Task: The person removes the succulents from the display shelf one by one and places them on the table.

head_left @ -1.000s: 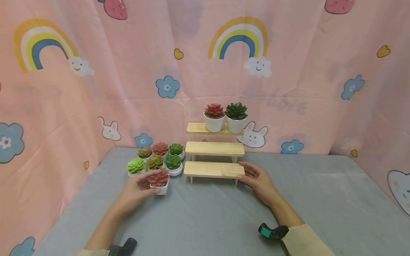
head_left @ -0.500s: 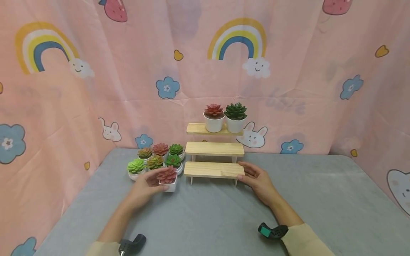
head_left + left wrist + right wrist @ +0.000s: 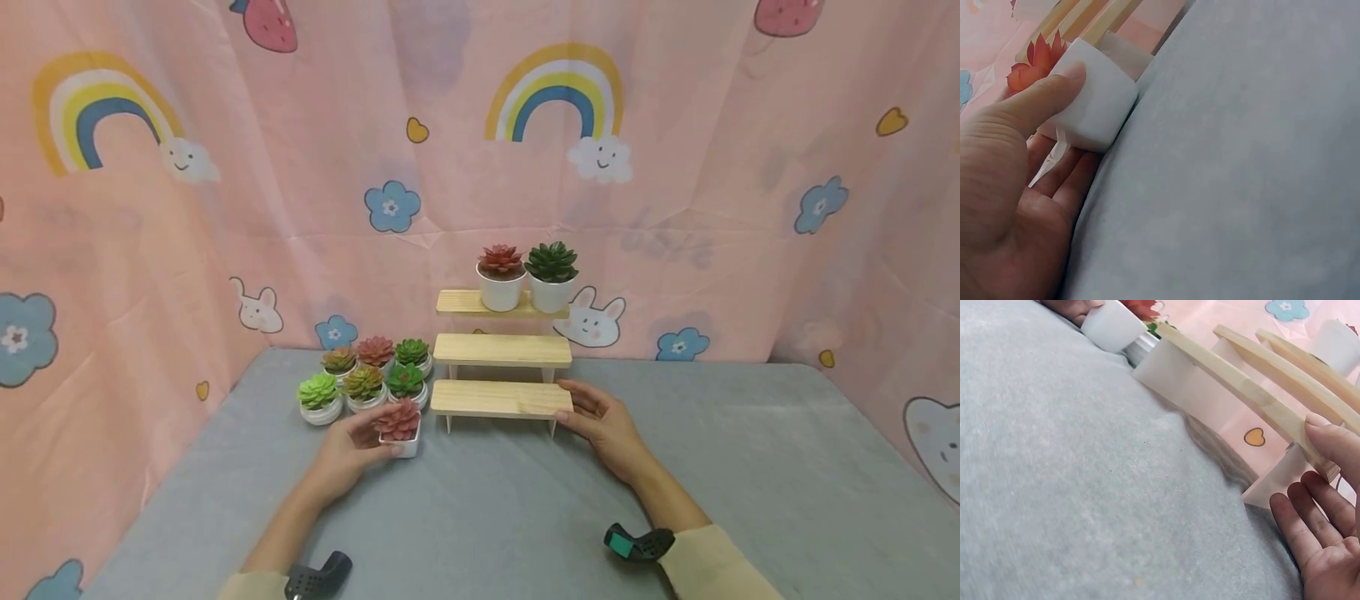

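My left hand [image 3: 348, 454] grips a pink-red potted succulent [image 3: 399, 422] in a square white pot, just in front of the other pots. In the left wrist view, the thumb lies across the white pot [image 3: 1100, 100], and the pot's base sits at or very near the cloth. My right hand [image 3: 606, 429] holds the right end of the lowest step of a three-tier wooden shelf [image 3: 501, 398]. The right wrist view has the thumb on the step's edge and the fingers [image 3: 1300, 531] by its white leg. On the top tier stand a red succulent [image 3: 501, 279] and a dark green one [image 3: 552, 279].
Several small succulents in round white pots cluster left of the shelf, among them a lime green one [image 3: 319, 397] and a green one [image 3: 407, 385]. Grey cloth [image 3: 480, 517] covers the table. A pink printed curtain [image 3: 465, 183] hangs behind.
My left hand has moved right with the red succulent, toward the shelf, then slightly lower and nearer. The lime green pot is now more fully visible. My right hand has stayed on the shelf.
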{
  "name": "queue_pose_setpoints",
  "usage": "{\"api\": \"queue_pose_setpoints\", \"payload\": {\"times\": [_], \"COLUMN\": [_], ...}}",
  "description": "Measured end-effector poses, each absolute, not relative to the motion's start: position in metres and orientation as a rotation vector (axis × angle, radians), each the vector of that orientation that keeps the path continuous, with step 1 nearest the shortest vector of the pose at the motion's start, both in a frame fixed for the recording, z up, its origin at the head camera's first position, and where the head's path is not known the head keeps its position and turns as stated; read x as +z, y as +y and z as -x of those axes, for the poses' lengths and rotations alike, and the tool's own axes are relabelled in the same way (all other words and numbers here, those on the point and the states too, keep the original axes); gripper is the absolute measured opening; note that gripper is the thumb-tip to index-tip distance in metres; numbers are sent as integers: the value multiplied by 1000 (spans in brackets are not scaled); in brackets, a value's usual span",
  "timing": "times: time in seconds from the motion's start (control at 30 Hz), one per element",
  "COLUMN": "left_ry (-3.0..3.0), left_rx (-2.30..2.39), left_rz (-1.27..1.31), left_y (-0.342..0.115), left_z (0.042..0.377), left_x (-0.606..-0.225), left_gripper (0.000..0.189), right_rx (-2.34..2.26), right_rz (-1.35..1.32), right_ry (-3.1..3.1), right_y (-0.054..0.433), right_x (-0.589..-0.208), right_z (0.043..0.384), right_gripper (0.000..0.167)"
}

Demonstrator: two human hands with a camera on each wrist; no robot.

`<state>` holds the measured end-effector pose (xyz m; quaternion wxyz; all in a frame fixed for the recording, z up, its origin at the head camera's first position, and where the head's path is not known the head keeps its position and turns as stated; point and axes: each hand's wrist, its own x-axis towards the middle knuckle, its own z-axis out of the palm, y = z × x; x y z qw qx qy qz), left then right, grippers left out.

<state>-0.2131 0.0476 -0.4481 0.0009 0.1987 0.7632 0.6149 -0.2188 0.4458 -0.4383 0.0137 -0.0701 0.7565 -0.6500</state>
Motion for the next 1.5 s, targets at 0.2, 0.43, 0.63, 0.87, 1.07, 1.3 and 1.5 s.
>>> {"api": "queue_pose_setpoints", "payload": {"times": [0.2,0.43,0.63,0.87,1.07,1.3,1.5], "left_ry": [2389,2484,2606,2736,2684,2620,2692], "left_rx": [1967,1890,1676,1491,1571,1625,1710], "left_rz": [-651,-732,-650,-622,-761,-792,-664], "left_y": [50,51,48,50,77,117,141], "left_z": [212,212,207,209,228,257,282], "left_x": [-451,-445,-417,-371,-326,-288,-279], "left_gripper": [62,62,55,46,54,63,54], "right_rx": [-2041,-2038,-2025,-2000,-1992,-2001,-2005], "right_rz": [234,233,224,189,176,177,216], "right_ry": [2332,2338,2346,2376,2394,2391,2379], "right_y": [449,449,446,446,451,452,448], "right_x": [-439,-439,-437,-438,-439,-439,-439], "right_z": [220,220,219,219,218,217,220], "right_gripper": [63,62,62,62,63,62,62]}}
